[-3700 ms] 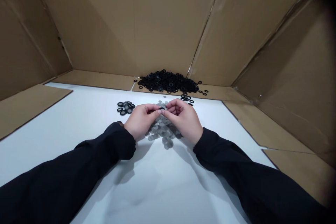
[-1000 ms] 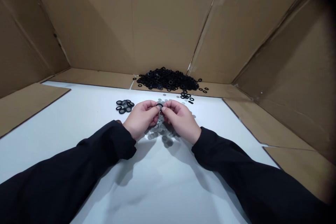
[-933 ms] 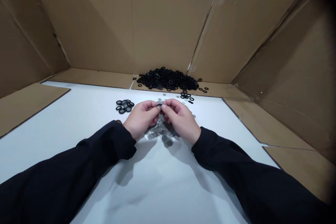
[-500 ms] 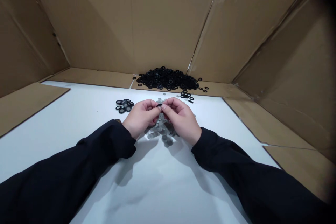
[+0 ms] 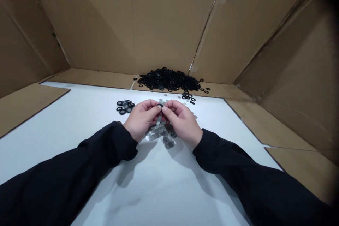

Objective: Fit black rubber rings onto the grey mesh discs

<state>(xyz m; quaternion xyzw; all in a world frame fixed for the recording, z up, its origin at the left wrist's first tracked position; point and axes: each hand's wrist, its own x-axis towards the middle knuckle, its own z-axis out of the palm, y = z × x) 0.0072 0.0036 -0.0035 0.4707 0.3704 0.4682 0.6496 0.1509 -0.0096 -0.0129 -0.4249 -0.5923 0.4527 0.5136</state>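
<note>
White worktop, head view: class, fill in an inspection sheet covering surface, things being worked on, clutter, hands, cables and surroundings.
Surface: white tabletop, shadowed beneath the arms.
Things being worked on: held black ring; grey discs scattered below the hands; pile of black rings at the back; group of disc-filled rings, some apparently unfilled, at left.
Clutter: loose black rings near the pile's right end.
Hands: left hand and right hand pinch the held black ring.
Cables: nothing seen.
Surroundings: cardboard walls at back and both sides.

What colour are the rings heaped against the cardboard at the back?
The heaped rings are black, best seen in the head view.
</note>
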